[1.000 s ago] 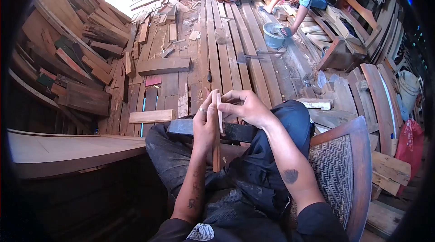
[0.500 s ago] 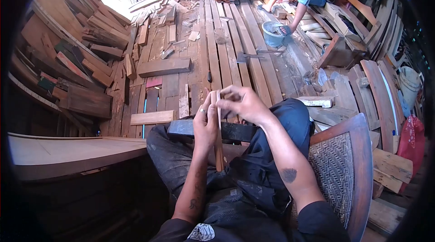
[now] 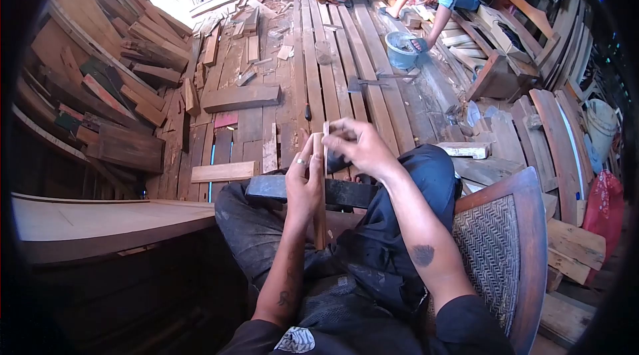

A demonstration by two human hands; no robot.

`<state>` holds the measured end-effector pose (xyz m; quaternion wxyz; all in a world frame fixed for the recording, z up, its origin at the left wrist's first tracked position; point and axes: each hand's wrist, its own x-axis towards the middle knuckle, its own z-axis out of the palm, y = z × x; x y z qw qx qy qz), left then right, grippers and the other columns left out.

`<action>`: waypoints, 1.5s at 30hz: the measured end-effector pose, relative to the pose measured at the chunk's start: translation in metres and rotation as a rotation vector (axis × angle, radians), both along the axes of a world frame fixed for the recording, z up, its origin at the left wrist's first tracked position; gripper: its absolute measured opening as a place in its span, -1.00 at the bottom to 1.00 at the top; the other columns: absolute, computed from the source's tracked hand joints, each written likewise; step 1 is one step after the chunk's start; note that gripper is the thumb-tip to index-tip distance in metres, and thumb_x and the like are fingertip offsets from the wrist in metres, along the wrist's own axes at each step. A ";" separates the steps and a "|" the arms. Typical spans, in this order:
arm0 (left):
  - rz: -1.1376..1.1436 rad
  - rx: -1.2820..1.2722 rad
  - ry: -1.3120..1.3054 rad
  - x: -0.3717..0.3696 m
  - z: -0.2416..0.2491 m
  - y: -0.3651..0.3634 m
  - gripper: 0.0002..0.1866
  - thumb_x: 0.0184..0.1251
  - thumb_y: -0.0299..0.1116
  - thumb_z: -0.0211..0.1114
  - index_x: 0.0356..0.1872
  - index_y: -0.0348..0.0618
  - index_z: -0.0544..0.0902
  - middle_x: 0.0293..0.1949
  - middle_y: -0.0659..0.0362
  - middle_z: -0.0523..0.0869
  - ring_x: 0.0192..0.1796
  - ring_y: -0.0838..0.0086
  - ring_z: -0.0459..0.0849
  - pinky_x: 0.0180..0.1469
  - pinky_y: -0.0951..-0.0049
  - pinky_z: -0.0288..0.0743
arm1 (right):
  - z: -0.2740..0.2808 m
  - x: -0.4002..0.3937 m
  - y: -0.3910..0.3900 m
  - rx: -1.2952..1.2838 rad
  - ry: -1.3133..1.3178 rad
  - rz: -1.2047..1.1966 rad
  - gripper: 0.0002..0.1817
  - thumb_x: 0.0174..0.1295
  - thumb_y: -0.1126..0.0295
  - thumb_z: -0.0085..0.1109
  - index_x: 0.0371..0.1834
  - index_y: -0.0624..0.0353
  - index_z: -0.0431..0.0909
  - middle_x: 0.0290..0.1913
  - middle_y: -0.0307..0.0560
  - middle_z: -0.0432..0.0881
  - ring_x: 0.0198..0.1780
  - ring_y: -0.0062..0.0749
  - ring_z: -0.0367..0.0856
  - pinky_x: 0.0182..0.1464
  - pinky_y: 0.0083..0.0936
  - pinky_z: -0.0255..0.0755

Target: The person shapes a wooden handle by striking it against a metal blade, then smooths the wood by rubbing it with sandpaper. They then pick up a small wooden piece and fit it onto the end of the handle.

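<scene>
Upright in front of my lap stands a narrow wooden strip [image 3: 320, 225], its lower end near my thighs. My left hand [image 3: 305, 180], with a ring on one finger, is closed around its upper part. At the strip's top end, my right hand [image 3: 361, 147] is pinched against a small thin brownish piece [image 3: 326, 129]; whether this is separate from the strip, I cannot make out. Behind the hands, a dark bar-like block [image 3: 269, 187] lies across in front of my legs, partly hidden by my left hand.
A screwdriver [image 3: 307, 113] and a hammer-like tool [image 3: 356, 83] lie on the plank floor. Thick boards [image 3: 241, 98] and wood piles flank both sides. Two people sit at the back near a bucket [image 3: 402, 50]. A woven-panel chair part [image 3: 489, 255] is at my right.
My right hand has shifted slightly up along the strip to its top end, where the thin piece now shows above the fingers. My left hand keeps its grip, nearly unmoved.
</scene>
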<state>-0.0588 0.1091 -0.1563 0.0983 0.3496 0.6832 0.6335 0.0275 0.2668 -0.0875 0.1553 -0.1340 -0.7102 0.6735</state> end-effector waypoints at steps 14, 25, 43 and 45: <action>0.017 0.011 -0.183 0.006 0.011 -0.003 -0.56 0.75 -0.36 0.19 0.51 -0.31 0.59 0.35 -0.15 0.74 0.36 0.28 0.72 0.38 0.31 0.55 | 0.005 0.001 -0.001 -0.092 0.032 -0.044 -0.60 0.52 0.29 0.44 0.25 0.30 0.62 -0.05 0.00 0.81 -0.19 -0.51 0.79 -0.12 -0.49 0.69; 0.041 0.027 -0.240 0.005 0.012 -0.003 -0.57 0.73 -0.36 0.22 0.47 -0.31 0.63 0.29 -0.12 0.78 0.32 0.34 0.74 0.36 0.34 0.57 | 0.007 0.002 -0.005 -0.055 -0.059 0.028 -0.62 0.53 0.33 0.42 0.28 0.28 0.60 0.01 -0.03 0.79 -0.10 -0.49 0.79 -0.09 -0.48 0.71; 0.015 -0.001 -0.116 -0.002 0.003 -0.002 -0.52 0.79 -0.27 0.18 0.56 -0.28 0.56 -0.13 0.25 0.79 -0.14 0.66 0.68 -0.05 0.56 0.60 | 0.000 0.002 -0.003 0.032 0.037 -0.016 -0.69 0.49 0.38 0.45 0.18 0.30 0.68 0.02 -0.01 0.84 0.07 -0.41 0.79 0.20 -0.39 0.65; 0.007 -0.010 -0.090 0.002 0.007 -0.002 -0.52 0.79 -0.28 0.18 0.56 -0.26 0.56 -0.13 0.25 0.79 -0.15 0.66 0.68 -0.05 0.56 0.60 | 0.000 0.002 -0.001 0.036 0.057 -0.049 -0.67 0.48 0.36 0.46 0.17 0.30 0.68 0.02 0.00 0.85 0.08 -0.40 0.80 0.22 -0.37 0.64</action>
